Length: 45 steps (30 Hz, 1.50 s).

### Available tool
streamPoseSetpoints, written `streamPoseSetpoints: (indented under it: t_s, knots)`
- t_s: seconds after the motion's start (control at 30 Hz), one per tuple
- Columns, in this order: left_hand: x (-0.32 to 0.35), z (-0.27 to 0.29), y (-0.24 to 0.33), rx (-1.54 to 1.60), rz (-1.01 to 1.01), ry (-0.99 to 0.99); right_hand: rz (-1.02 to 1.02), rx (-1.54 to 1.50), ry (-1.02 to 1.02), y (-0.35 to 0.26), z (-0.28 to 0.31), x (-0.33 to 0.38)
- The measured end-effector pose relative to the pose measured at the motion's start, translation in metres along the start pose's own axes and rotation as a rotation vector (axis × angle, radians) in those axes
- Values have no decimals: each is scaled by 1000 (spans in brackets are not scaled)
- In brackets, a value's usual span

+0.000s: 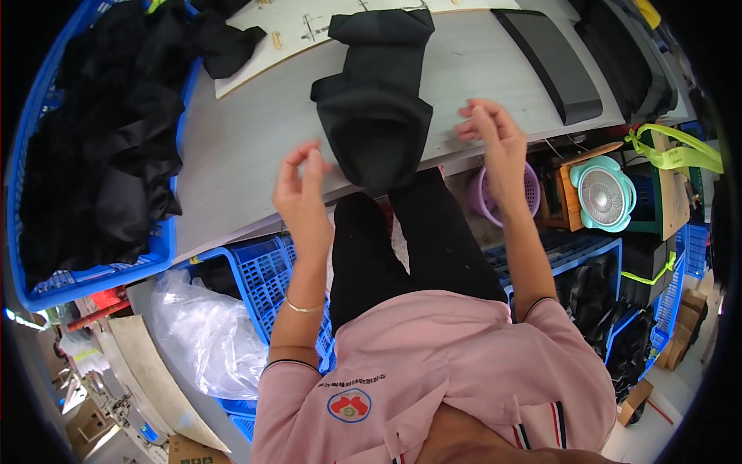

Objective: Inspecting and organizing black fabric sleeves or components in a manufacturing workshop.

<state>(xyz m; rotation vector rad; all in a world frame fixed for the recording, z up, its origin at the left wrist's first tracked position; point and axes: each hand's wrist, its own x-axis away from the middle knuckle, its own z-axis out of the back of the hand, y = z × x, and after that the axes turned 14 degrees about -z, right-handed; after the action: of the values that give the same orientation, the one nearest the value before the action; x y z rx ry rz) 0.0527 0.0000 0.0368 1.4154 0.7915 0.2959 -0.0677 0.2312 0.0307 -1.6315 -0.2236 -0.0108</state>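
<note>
Now both hands hover empty, left hand [300, 184] loosely curled, right hand [489, 127] spread, either side of the black garment [376, 108] draped over the tabletop [239, 147] edge; the blue crate [46, 288] holds black clothes [108, 131].

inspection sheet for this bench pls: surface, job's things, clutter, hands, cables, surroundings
Surface: grey table, pale board at far edge.
Job's things: black garment lying flat, hanging over the near edge.
Clutter: dark pad; more black cloth.
Hands: left hand and right hand raised, empty, either side of the garment.
Cables: nothing seen.
Surroundings: blue crate of black cloth, teal fan, purple basket, plastic bag.
</note>
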Motion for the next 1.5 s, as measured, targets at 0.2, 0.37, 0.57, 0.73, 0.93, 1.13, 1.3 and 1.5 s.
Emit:
streamPoseSetpoints:
  t_s: [0.2,0.37,0.57,0.73,0.93,1.13,1.3,1.5]
  knots:
    - [-48,-38,-18,528,319,-176,-254,-299,-269,9,-34,9]
    - [-44,-50,-24,858,556,-298,-220,-237,-231,16,-37,-18]
    - [-39,-51,-38,831,383,-451,54,442,187,28,-38,-19]
    - [-48,-39,-35,651,154,-648,193,658,134,19,-37,-19]
    - [-50,-35,-34,260,236,-420,-277,-19,-599,3,-5,-43]
    - [-41,-46,-38,195,160,-396,-560,-531,-811,7,0,-49]
    - [-42,-52,-42,86,-28,-299,-561,-553,-656,9,-5,-52]
    - [-39,-54,-30,-146,-352,-135,-377,-397,-741,1,-13,-45]
